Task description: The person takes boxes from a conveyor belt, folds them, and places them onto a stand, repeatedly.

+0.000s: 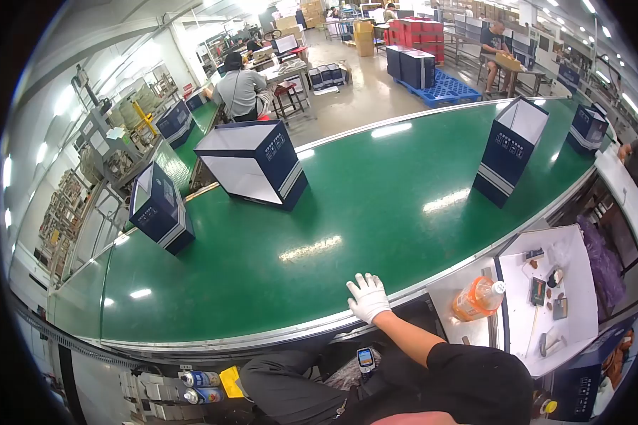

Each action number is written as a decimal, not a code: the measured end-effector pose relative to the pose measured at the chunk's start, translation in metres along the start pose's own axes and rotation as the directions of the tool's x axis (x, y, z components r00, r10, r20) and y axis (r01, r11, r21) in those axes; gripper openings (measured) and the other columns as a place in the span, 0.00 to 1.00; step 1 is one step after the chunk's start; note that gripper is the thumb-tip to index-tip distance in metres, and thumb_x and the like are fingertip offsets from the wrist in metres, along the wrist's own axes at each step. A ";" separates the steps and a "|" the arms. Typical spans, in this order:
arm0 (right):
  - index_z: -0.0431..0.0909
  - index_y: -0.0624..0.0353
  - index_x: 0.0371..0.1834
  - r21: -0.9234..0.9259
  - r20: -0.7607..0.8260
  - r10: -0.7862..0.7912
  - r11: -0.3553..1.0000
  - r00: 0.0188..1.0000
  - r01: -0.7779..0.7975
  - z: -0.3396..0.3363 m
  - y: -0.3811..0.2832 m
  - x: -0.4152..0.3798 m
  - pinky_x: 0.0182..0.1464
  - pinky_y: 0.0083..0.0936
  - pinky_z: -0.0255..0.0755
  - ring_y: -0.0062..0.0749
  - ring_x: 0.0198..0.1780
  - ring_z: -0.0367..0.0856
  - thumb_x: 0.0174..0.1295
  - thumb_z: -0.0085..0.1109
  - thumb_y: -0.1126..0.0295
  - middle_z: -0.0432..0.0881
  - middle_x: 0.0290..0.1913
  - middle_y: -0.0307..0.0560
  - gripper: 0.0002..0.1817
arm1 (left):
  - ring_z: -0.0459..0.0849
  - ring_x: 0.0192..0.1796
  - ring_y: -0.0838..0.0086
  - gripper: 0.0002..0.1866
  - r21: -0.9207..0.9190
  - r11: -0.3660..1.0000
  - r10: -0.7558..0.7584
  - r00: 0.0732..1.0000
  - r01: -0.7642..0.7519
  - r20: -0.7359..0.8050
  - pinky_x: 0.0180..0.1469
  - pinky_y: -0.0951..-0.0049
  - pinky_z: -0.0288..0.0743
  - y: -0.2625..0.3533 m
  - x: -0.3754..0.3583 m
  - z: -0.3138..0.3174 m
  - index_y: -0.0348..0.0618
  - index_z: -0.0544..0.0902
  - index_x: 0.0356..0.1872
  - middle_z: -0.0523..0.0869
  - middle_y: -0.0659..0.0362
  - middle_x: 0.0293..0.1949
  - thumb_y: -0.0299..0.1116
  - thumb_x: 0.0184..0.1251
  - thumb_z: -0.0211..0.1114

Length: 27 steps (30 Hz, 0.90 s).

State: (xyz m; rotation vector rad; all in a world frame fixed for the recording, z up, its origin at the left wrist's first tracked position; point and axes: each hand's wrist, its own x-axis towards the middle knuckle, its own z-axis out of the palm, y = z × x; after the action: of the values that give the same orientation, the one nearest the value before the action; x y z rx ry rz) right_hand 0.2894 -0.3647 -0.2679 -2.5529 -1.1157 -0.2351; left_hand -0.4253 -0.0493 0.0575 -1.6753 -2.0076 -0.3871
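Note:
My right hand [368,297], in a white glove, lies on the near edge of the green conveyor belt [376,212] with its fingers spread. It is open and holds nothing. My left hand is not in view. Farther off on the belt stand dark blue boxes with white insides: one large open box [252,166] at left centre, a smaller box [161,209] to its left and a tall open-topped box [509,150] at the right. Another blue box [587,129] is at the far right end.
An orange bottle [477,299] stands right of my hand, beside a white tray [581,283] of small parts. A phone [366,360] lies near my lap, spray cans [202,379] lower left. A person in grey [239,92] sits beyond the belt; a blue pallet [443,88] holds boxes.

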 end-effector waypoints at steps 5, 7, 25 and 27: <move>0.74 0.53 0.58 0.028 -0.004 0.007 1.000 1.000 -0.007 0.001 0.006 -0.006 0.69 0.48 0.55 0.56 0.67 0.66 0.55 0.55 0.56 0.69 0.66 0.56 0.26 | 0.81 0.39 0.54 0.20 0.004 0.998 0.070 0.997 -0.070 0.021 0.42 0.60 0.76 0.024 0.028 -0.054 0.36 0.83 0.42 0.85 0.47 0.38 0.46 0.68 0.54; 0.75 0.54 0.57 0.046 -0.027 0.012 0.999 1.000 -0.011 0.003 0.006 -0.010 0.70 0.48 0.55 0.56 0.67 0.66 0.55 0.55 0.57 0.69 0.66 0.56 0.26 | 0.81 0.39 0.54 0.20 0.013 0.995 0.094 0.995 -0.095 0.029 0.43 0.60 0.76 0.032 0.038 -0.078 0.36 0.82 0.42 0.85 0.48 0.38 0.46 0.67 0.55; 0.75 0.55 0.56 0.008 -0.061 0.078 0.997 0.995 -0.078 -0.001 0.012 -0.009 0.70 0.48 0.56 0.55 0.67 0.66 0.54 0.56 0.58 0.71 0.64 0.55 0.25 | 0.80 0.39 0.58 0.19 0.031 0.977 0.211 0.978 -0.211 0.006 0.46 0.62 0.74 0.098 0.092 -0.231 0.36 0.82 0.40 0.84 0.49 0.37 0.45 0.66 0.55; 0.75 0.55 0.55 0.011 -0.065 0.096 0.995 0.993 -0.095 0.000 0.010 -0.011 0.69 0.48 0.56 0.55 0.66 0.67 0.54 0.56 0.59 0.71 0.64 0.55 0.25 | 0.79 0.39 0.58 0.19 0.019 0.973 0.229 0.973 -0.229 0.000 0.46 0.63 0.74 0.112 0.095 -0.249 0.36 0.82 0.40 0.84 0.49 0.37 0.45 0.65 0.55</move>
State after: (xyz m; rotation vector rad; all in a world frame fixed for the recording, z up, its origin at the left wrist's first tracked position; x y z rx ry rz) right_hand 0.2894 -0.3786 -0.2732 -2.5642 -0.9659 -0.2879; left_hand -0.2806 -0.0747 0.3070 -1.8687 -1.7845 -0.2866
